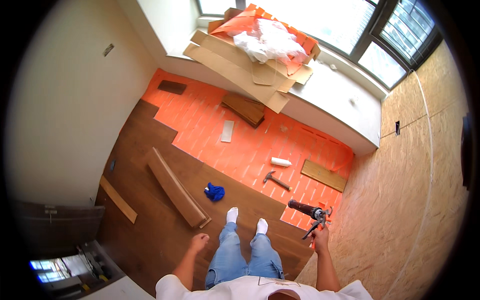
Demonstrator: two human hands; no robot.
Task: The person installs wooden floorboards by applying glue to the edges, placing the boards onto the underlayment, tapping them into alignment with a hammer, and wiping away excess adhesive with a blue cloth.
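In my right hand [320, 238] is a caulking gun [315, 213], gripped by its handle, its dark barrel pointing to the left over the floor's stepped edge. My left hand [200, 242] hangs beside my left leg with its fingers curled in and nothing visible in them. It is nearest to a stack of long brown floorboards [176, 190]. Beyond my feet, a claw hammer [276, 181] and a white tube [281, 162] lie on the orange underlay [210, 145]. A crumpled blue cloth [214, 192] rests on the laid brown floor [140, 165].
Short wood pieces [243, 108] and a light board [324, 175] lie on the underlay, near a white rectangular block [227, 131]. Flattened cardboard [235, 65] and white plastic wrap [270, 40] cover the window ledge [345, 95]. Particleboard wall [370, 210] stands at right; a loose plank [118, 200] lies left.
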